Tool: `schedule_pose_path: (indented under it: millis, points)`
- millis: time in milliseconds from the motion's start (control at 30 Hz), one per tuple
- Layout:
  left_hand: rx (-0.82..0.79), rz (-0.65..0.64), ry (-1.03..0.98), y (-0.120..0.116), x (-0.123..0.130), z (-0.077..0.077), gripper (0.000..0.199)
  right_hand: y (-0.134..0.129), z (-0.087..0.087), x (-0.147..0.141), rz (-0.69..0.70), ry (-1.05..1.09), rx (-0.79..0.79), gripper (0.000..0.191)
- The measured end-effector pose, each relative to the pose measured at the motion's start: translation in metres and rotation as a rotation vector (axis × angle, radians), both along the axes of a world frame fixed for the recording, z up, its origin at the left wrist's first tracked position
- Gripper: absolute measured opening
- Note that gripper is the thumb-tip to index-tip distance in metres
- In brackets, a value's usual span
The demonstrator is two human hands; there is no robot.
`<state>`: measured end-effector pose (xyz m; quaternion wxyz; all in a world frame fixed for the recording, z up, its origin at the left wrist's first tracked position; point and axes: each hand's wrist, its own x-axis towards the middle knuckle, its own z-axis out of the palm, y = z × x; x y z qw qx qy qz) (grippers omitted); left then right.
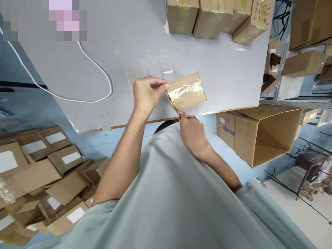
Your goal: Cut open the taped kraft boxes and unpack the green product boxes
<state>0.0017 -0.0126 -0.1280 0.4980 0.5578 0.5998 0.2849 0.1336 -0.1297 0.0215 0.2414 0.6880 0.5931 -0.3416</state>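
Head view: one small box (186,90) lies at the near edge of the tabletop (129,52), flat, with shiny tape across its upper face; its contents are hidden. The left hand (149,92) has its fingers pinched on the box's left end, at the far corner; whether they grip flap or tape is hard to make out. The right hand (193,133) has its fingers curled around a red tool (180,116) at the near left corner, and most of that tool is covered by the hand.

Four taped boxes (212,20) stand in a row at the far side, cut off by the top of the frame; the rightmost bears three handwritten lines, only partly legible. One big box (245,138) sits to the right below tabletop level, its open mouth showing brown inner walls. At lower left, a heap of cartons (68,188), several with white labels, overlaps too much to count. A shelf (290,86) at right carries more boxes. One white cable (89,101) runs into a pixelated patch at upper left.
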Motion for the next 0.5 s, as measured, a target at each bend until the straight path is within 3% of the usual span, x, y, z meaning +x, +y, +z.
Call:
schedule_pose_path:
  millis: [133,233,367,500]
  points:
    - [0.196,-0.105,0.093,-0.013,0.011,0.018,0.029,-0.007,0.017,0.037,-0.149,-0.077,0.043,0.05]
    - [0.336,-0.255,0.127,-0.025,0.036,0.027,0.035,-0.005,0.014,0.072,-0.25,-0.14,0.16,0.051]
    - [0.389,-0.419,0.15,-0.037,0.067,0.021,0.049,0.003,-0.002,0.103,-0.281,-0.132,0.282,0.053]
    - [0.411,-0.454,0.182,-0.042,0.074,0.008,0.071,0.021,-0.014,0.105,-0.245,-0.095,0.281,0.055]
